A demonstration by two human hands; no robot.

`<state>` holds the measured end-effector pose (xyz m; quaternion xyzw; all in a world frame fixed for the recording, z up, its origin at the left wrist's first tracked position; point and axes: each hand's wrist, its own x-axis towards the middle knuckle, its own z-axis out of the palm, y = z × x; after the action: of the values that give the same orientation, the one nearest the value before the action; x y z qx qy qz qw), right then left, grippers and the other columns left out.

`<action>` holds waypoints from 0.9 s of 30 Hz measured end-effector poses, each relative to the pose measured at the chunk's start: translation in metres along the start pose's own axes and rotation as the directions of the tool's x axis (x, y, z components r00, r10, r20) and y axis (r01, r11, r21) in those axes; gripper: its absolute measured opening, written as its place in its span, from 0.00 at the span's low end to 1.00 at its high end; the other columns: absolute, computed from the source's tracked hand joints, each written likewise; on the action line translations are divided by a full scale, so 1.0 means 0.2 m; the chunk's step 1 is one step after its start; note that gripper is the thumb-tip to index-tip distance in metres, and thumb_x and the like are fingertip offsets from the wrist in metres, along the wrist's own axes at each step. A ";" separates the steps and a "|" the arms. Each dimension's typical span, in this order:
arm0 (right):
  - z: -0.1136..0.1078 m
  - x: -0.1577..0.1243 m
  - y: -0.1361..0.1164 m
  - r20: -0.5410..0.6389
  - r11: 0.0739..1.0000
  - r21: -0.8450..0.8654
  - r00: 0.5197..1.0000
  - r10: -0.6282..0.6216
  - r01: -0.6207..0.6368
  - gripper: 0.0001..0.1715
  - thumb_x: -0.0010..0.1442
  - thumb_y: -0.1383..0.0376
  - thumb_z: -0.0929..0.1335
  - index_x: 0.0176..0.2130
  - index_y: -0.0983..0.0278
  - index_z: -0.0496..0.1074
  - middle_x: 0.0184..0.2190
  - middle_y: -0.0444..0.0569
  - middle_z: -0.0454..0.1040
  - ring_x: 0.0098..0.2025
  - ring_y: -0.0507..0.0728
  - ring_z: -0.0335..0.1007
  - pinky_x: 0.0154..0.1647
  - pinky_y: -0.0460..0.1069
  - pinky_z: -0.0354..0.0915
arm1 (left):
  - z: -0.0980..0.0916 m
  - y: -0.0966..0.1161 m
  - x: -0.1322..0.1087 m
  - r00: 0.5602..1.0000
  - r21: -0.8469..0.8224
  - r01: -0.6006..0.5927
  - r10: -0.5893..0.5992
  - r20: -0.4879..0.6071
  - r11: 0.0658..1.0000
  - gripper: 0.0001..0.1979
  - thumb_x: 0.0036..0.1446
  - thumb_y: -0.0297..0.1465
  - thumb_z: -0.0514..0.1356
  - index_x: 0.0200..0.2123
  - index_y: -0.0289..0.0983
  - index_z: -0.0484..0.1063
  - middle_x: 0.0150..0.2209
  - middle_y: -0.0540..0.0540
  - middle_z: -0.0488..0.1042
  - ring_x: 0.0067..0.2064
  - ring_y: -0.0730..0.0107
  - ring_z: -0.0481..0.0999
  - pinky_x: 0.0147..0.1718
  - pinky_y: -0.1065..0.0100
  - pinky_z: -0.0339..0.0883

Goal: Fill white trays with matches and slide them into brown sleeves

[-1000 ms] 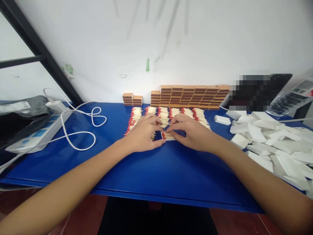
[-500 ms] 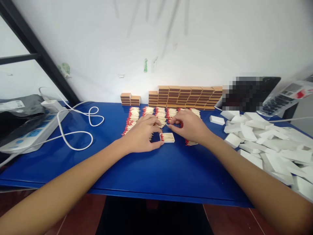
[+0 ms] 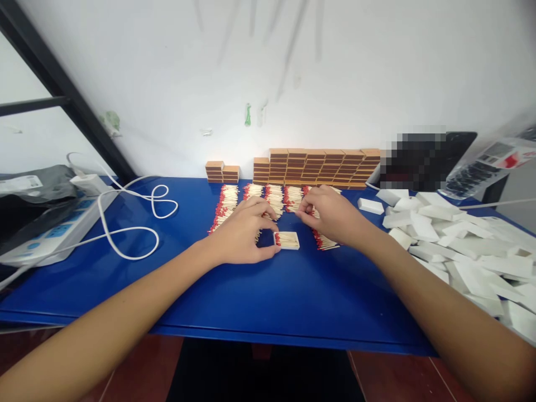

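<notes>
A small open matchbox tray (image 3: 287,240) holding red-tipped matches lies on the blue table (image 3: 259,290). My left hand (image 3: 243,231) rests just left of it, fingers curled, thumb and fingertips touching the tray's left end. My right hand (image 3: 329,215) is behind and to the right of the tray, fingers pinched over the rows of loose red-tipped matches (image 3: 274,198) laid out on the table. Whether it grips any matches is hidden by the fingers.
Stacked brown matchbox sleeves (image 3: 318,167) line the wall, with a smaller stack (image 3: 221,172) to their left. A heap of white box trays (image 3: 456,240) fills the right side. A white power strip (image 3: 54,229) and looped cable (image 3: 138,223) lie at left.
My right hand has left the tray and moved back and right onto the loose matches. My left hand has stayed at the tray's left end.
</notes>
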<state>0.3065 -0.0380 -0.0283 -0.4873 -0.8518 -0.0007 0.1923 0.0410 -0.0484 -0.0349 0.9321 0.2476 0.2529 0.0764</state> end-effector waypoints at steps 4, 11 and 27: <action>0.02 0.00 -0.04 0.035 0.994 0.100 0.998 -0.043 0.039 0.10 0.67 0.63 0.70 0.32 0.61 0.73 0.34 0.52 0.75 0.41 0.62 0.69 0.42 0.55 0.61 | -0.06 0.03 0.01 1.000 -0.012 -0.005 0.006 0.013 1.000 0.10 0.55 0.39 0.72 0.39 0.42 0.85 0.45 0.43 0.76 0.53 0.53 0.72 0.57 0.50 0.68; 0.10 0.01 -0.14 0.044 0.967 0.227 0.991 -0.128 0.115 0.07 0.66 0.69 0.71 0.33 0.62 0.74 0.35 0.51 0.76 0.42 0.60 0.69 0.43 0.53 0.63 | -0.15 0.04 0.01 0.994 -0.170 0.051 -0.033 0.104 0.984 0.11 0.52 0.38 0.75 0.39 0.43 0.86 0.42 0.45 0.74 0.49 0.56 0.71 0.51 0.55 0.68; 0.16 0.05 -0.18 -0.055 0.953 0.301 0.998 -0.005 0.022 0.06 0.60 0.72 0.73 0.33 0.62 0.77 0.33 0.48 0.77 0.39 0.59 0.69 0.41 0.52 0.60 | -0.23 -0.04 0.03 0.996 -0.152 0.079 -0.083 -0.019 0.985 0.11 0.52 0.37 0.75 0.39 0.44 0.86 0.40 0.46 0.78 0.47 0.57 0.73 0.49 0.54 0.69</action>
<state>0.2612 -0.0437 -0.0481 -0.4462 -0.8398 0.1150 0.2870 0.0192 -0.0387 0.0048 0.9095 0.2664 0.2794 0.1539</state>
